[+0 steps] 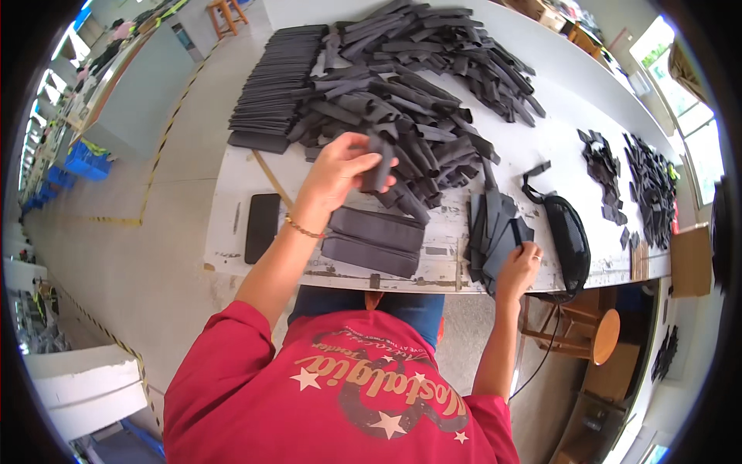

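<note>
While the left hand (340, 166) pinched one dark grey fabric strip (378, 164) lifted above the loose pile (402, 100), the right hand (519, 261) gripped a fanned strip bundle (495, 232) at the white surface (541, 155) edge (steadying it, probably).

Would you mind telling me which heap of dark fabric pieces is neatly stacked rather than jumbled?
The flat row of pieces at the table's far left; the big pile beside it lies tangled.

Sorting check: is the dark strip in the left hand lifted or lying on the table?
Lifted: the left hand grips the dark strip above the pile.
</note>
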The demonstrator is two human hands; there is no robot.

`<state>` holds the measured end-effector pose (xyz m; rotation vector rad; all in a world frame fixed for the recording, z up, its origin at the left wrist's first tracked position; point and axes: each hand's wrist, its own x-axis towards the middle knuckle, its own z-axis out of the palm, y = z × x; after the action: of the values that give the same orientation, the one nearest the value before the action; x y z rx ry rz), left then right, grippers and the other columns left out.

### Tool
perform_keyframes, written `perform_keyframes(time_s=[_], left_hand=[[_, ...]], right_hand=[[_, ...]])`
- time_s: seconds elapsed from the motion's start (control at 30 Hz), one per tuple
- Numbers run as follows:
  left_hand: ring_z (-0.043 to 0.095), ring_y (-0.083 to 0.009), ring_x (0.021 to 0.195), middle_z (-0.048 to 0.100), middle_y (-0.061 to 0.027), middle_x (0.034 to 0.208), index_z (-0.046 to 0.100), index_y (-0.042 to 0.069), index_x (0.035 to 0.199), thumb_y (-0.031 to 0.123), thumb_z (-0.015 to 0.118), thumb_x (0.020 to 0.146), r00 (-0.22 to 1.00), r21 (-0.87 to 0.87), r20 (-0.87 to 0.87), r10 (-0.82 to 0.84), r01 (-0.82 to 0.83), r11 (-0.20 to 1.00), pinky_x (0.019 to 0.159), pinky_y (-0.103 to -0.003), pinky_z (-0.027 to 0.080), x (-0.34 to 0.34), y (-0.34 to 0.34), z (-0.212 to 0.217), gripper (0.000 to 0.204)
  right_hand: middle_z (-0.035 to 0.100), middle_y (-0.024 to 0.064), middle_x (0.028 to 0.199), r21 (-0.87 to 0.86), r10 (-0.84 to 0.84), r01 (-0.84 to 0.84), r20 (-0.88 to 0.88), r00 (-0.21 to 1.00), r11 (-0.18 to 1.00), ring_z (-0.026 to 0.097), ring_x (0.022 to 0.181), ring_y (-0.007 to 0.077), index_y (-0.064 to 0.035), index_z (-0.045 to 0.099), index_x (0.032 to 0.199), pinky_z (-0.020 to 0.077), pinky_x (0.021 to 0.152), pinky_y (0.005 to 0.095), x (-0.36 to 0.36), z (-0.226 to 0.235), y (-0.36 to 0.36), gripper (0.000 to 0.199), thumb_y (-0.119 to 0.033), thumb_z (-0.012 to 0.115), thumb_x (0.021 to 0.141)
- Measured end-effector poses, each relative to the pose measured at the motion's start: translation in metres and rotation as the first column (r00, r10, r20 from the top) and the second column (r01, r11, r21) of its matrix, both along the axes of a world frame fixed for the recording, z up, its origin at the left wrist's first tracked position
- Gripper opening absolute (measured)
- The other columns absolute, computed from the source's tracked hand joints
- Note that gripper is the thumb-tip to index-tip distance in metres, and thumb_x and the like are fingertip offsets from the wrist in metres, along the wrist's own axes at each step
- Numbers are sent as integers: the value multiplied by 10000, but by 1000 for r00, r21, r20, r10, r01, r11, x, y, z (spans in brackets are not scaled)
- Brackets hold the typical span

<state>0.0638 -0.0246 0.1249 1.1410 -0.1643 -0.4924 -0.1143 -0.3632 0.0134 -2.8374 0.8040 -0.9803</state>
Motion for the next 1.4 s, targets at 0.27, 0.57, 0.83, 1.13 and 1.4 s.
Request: perform_keyframes(time_s=[0.27,0.57,0.83,1.13,1.4], left_hand=[[685,-202,904,678,-118,1043,530,3,1260,-29,665,867,997,-335,-34,63,-71,940,793,-309,565,-19,-28,12,416],[663,-204,951,582,-152,1154,230,72,1441,-140,657,799,755,-381,484,442,-272,883,803,-304,567,-79,-24,80,800],[677,-206,907,667,-149,1064,206,10,1490,-67,703,783,902,-6,-86,424,-426,905,779,-327,558,-32,17,-47,867],[669,-278,971,666,-148,1017,587,-67,1115,42,645,898,896,-367,-443,34,-215,905,919,-382,552,-20,31,-77,250],[646,-342,1030,643,-165,1074,630,-26,1016,99,687,888,867,-467,-497,-30,-238,851,921,-432,559,-33,20,-60,187]], right_hand=[[504,91,867,809,444,-444,259,858,386,433,726,182,-18,411,852,389,657,270,9,79,79,218,7,627,852],[434,81,859,612,629,-631,265,731,476,389,732,191,-25,397,806,362,672,275,-12,103,127,328,-36,724,787],[575,92,1032,786,451,-516,344,823,341,561,947,200,-9,600,1170,444,873,299,-9,92,159,463,10,753,733],[567,72,1046,650,642,-668,345,684,363,577,891,197,-41,683,1133,471,824,293,4,89,168,426,26,757,719],[552,69,1008,648,665,-683,349,660,337,563,866,182,-43,692,1127,478,755,284,7,97,169,378,27,739,759]])
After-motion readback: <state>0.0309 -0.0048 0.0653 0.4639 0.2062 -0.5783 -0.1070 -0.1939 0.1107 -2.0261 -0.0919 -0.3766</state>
